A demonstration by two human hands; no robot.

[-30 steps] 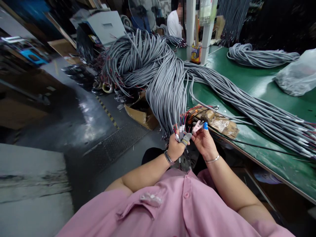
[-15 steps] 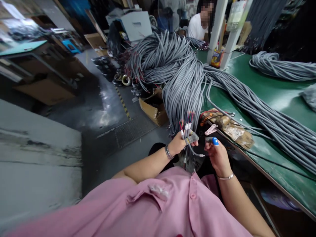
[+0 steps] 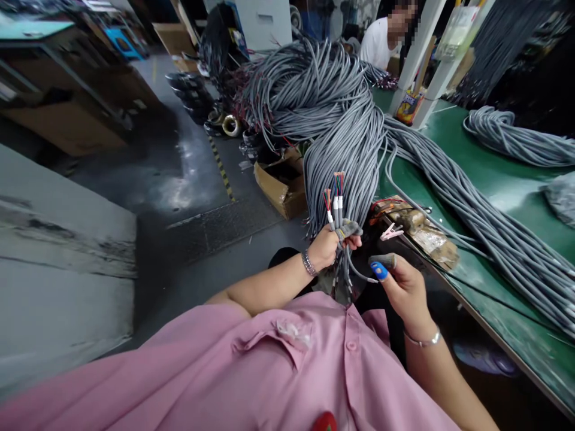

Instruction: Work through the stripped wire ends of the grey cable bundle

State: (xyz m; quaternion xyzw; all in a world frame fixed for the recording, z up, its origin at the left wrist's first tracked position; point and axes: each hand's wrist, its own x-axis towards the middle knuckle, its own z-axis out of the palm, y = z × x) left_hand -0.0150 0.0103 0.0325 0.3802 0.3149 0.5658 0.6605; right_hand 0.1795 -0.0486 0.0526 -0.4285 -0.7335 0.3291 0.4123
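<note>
My left hand (image 3: 325, 246) is closed around several grey cables (image 3: 335, 219). Their upper ends stand upright with white sleeves and bare coloured wires. The cables run down below the hand, where one curves right and ends in a white tip (image 3: 372, 280). That tip lies close to my right hand (image 3: 408, 291), whose thumb, wearing a blue cover, is pressed against a grey-covered index finger. Whatever the pinch holds is hidden. Fabric covers also wrap fingers of my left hand.
A big heap of grey cables (image 3: 341, 120) hangs over the edge of the green table (image 3: 442, 143). A pink clip (image 3: 392, 232) sits by a taped block (image 3: 431, 239) at that edge. On the floor is an open cardboard box (image 3: 278, 191). Across the table is a person (image 3: 376, 43).
The cable ends in my left hand stand higher and more upright. My right hand has turned slightly and shifted a little right. The whole view has shifted too.
</note>
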